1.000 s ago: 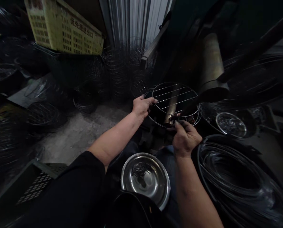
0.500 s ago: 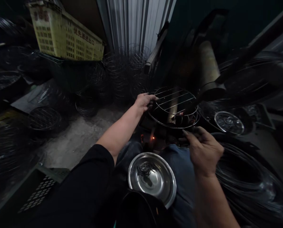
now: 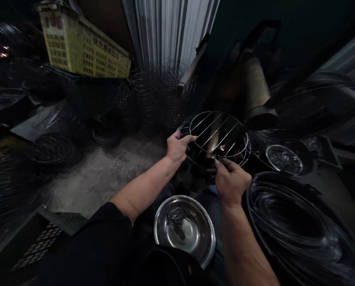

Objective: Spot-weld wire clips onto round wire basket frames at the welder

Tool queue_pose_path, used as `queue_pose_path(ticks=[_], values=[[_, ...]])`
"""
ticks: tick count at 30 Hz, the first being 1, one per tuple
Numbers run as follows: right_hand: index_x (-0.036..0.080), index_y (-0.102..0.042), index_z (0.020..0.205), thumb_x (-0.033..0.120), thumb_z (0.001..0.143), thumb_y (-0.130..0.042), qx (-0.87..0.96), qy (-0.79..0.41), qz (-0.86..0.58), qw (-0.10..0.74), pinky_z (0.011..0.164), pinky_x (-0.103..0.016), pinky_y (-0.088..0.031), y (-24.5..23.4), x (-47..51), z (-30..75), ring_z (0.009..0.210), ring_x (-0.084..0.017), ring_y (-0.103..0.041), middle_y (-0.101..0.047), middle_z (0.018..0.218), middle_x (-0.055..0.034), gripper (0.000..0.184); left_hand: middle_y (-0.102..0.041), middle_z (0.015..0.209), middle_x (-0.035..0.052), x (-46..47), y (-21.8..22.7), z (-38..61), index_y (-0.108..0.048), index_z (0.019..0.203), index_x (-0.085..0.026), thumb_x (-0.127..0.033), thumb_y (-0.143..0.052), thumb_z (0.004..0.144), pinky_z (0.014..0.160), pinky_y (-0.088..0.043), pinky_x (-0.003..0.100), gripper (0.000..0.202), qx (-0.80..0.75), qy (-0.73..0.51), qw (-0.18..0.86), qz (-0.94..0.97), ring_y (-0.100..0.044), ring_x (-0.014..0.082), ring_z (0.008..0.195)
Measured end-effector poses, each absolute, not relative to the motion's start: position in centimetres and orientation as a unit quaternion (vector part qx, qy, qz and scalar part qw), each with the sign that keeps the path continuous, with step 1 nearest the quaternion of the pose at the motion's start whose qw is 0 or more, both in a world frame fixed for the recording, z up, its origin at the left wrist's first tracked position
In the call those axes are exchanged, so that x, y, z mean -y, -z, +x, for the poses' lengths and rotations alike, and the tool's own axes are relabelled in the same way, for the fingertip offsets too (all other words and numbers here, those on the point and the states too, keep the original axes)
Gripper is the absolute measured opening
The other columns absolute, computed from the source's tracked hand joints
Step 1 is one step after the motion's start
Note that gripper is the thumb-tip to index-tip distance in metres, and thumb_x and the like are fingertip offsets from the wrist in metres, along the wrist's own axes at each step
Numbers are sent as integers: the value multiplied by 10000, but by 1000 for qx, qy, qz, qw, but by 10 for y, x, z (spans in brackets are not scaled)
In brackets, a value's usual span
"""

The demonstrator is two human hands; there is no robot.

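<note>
A round wire rack (image 3: 217, 137) with parallel cross wires sits in front of me on a dark machine. My left hand (image 3: 178, 146) grips its left rim with the fingers curled over the wire. My right hand (image 3: 229, 178) pinches the rack's near edge; a small wire piece may be between the fingertips, too small to name. Below my hands a shiny steel bowl (image 3: 184, 230) rests on my lap with a few small dark wire pieces in it.
Big coils of dark wire (image 3: 296, 226) lie at my right. Stacks of wire racks (image 3: 153, 99) stand at the back by a corrugated wall. A yellow crate (image 3: 82, 43) sits upper left. Another steel bowl (image 3: 284, 159) lies at the right. Bare concrete floor (image 3: 100, 174) shows at left.
My right hand drew back toward my lap, then returned to the rack's near edge. The rack has been turned, so its cross wires now run diagonally. My left hand stayed on the rim.
</note>
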State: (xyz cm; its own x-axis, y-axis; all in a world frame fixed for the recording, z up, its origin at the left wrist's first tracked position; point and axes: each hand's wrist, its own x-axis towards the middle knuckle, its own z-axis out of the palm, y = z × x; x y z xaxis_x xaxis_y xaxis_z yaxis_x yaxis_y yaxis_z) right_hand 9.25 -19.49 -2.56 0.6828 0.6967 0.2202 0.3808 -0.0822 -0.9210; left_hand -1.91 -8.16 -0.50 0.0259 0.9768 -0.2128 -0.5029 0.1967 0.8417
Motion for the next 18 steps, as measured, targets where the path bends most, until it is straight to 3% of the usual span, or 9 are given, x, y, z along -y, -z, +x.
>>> queue_pose_path(ticks=[6, 18], values=[[146, -744, 814, 401, 726, -718, 290, -149, -684, 652, 536, -285, -563, 28, 188, 83, 539, -199, -706, -746, 705, -51, 270, -596, 745, -42, 84, 2, -12, -698, 1006, -151, -90, -810, 505, 449, -282, 203, 517, -409, -573, 661, 261, -515, 57, 561], [151, -720, 822, 380, 738, -715, 286, -118, -659, 685, 551, -296, -566, 34, 177, 85, 526, -185, -691, -717, 686, -22, 244, -634, 788, -22, 73, -1, -6, -688, 1199, -171, -72, -833, 489, 467, -302, 189, 731, -431, -570, 664, 221, -533, 66, 585]])
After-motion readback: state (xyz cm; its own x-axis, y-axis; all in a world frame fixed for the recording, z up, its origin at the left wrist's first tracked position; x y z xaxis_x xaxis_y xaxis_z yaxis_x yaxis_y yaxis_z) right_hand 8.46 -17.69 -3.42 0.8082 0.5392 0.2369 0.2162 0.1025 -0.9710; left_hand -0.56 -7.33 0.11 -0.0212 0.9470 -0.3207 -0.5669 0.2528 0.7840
